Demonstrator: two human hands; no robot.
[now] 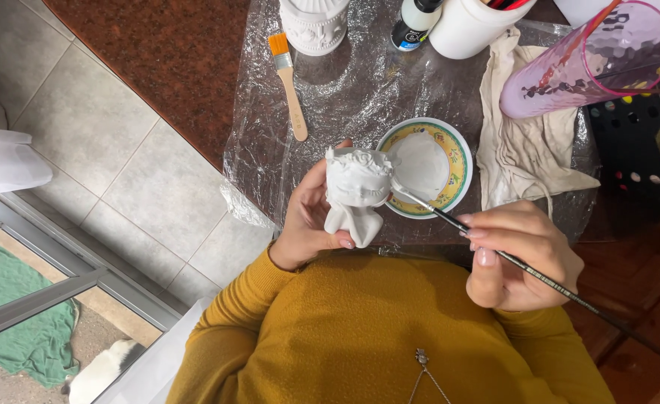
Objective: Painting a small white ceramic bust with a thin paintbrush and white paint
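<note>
While the left hand (311,217) wraps its grip closed around a small white figurine (357,194), holding it upright above the near edge of the counter (188,45), the right hand (520,254) pinches a thin paintbrush (494,251) between fingers and thumb, its grip shut on the handle. The brush tip touches the figurine's right side, just at the rim of a small plate (455,153) with a yellow patterned border and a pool of white paint in it. The plate sits on crinkled clear plastic sheeting (345,90) spread over the dark counter. Beside the plate, to the right, lies a crumpled cream cloth (524,150). Farther back on the sheeting rest a flat brush with orange bristles and a wooden handle (291,86), a white ornamented jar (315,26), a small paint bottle with a dark cap (413,22) and a white cup (468,26). A pink translucent tumbler (591,63) stands at the far right. The person wears a mustard-yellow sweater (375,337). Grey floor tiles (98,150) show to the left.
</note>
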